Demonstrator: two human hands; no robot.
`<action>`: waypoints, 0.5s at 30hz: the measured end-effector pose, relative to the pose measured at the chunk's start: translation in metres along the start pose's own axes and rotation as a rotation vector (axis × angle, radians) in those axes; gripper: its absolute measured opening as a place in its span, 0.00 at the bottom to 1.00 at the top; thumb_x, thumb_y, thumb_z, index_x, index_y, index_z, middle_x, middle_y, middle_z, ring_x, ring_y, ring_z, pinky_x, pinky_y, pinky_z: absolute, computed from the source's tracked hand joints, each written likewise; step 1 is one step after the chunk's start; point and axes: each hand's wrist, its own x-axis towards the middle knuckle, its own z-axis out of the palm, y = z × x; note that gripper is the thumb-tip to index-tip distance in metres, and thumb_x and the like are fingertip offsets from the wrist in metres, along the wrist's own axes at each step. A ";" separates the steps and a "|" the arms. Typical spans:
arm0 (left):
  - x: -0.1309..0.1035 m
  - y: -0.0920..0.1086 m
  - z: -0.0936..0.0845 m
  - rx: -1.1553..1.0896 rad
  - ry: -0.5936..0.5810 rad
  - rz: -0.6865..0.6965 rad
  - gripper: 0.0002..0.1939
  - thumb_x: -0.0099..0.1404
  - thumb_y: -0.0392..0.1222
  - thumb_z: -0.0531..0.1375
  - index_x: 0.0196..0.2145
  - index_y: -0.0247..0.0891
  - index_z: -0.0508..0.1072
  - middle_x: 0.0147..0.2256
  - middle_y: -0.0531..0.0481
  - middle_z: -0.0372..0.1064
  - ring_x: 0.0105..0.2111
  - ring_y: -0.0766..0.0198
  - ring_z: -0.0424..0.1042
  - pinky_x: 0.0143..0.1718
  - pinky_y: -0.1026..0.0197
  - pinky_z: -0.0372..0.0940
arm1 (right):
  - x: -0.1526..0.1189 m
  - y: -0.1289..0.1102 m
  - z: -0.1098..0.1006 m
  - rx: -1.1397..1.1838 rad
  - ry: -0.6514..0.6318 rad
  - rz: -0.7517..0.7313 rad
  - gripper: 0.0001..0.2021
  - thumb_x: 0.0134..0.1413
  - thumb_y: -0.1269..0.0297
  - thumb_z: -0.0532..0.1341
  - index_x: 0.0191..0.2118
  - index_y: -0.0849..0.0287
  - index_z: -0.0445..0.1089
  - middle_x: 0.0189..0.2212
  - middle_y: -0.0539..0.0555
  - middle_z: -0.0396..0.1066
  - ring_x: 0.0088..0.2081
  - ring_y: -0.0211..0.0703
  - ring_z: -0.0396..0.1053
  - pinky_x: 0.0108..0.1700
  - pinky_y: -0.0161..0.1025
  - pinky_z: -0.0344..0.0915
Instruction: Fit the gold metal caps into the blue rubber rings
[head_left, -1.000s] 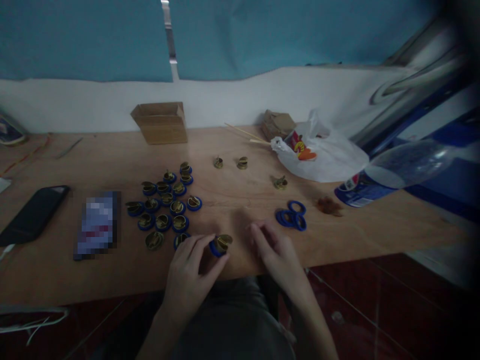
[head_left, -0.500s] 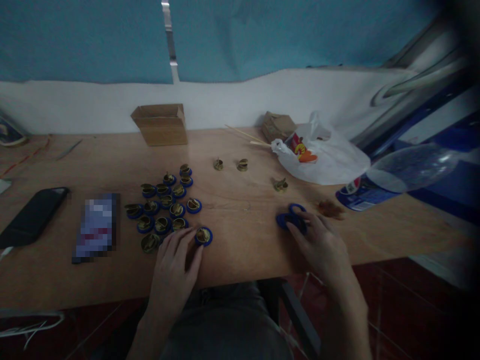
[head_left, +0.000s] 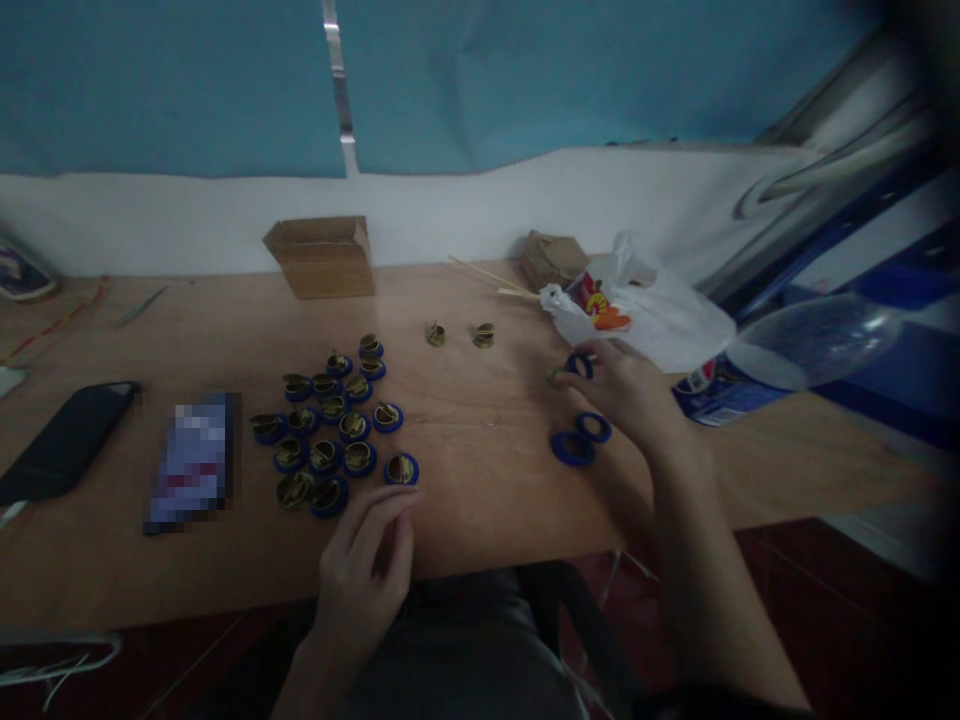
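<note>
My right hand (head_left: 619, 385) pinches a blue ring (head_left: 580, 366) between thumb and fingers. Just beside it, partly hidden by the thumb, is a small brass round piece (head_left: 555, 376). Two more blue rings (head_left: 574, 449) lie below that hand on the wooden table. My left hand (head_left: 371, 535) rests near the table's front edge, holding nothing, its thumb apart from the curved fingers. Its fingertips are at the near side of a brass piece seated in a blue ring (head_left: 402, 469). Several similar ringed brass pieces (head_left: 355, 424) sit grouped to its left.
Two brass pieces (head_left: 484, 336) stand farther back. A cardboard box (head_left: 326, 262) is against the wall. To the right are a white plastic bag (head_left: 667, 315) and a large bottle (head_left: 787, 350). A black phone (head_left: 67, 440) and a blurred packet (head_left: 193, 455) lie on the left.
My right hand has moved up and away from the loose rings, carrying one blue ring to the brass piece. My left hand has drawn back slightly toward the table's front edge.
</note>
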 end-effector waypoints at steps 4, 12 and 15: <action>-0.003 0.004 0.002 -0.065 -0.060 -0.009 0.13 0.63 0.24 0.55 0.41 0.37 0.72 0.38 0.47 0.73 0.41 0.64 0.74 0.45 0.63 0.69 | 0.020 0.012 0.020 -0.098 -0.155 -0.007 0.17 0.53 0.54 0.64 0.44 0.60 0.69 0.42 0.62 0.72 0.40 0.56 0.72 0.38 0.45 0.67; 0.002 0.007 -0.007 -0.142 -0.077 -0.089 0.11 0.63 0.26 0.55 0.38 0.39 0.72 0.36 0.49 0.75 0.38 0.64 0.75 0.41 0.63 0.70 | 0.008 0.002 0.016 -0.131 -0.043 0.150 0.16 0.60 0.55 0.56 0.44 0.63 0.69 0.39 0.64 0.74 0.37 0.55 0.73 0.35 0.43 0.64; 0.005 0.009 -0.011 -0.172 -0.053 -0.112 0.11 0.63 0.26 0.56 0.38 0.40 0.72 0.36 0.50 0.75 0.38 0.64 0.75 0.41 0.62 0.70 | 0.011 -0.003 0.014 -0.200 -0.117 0.256 0.15 0.61 0.56 0.53 0.40 0.63 0.70 0.32 0.63 0.75 0.34 0.56 0.72 0.33 0.43 0.62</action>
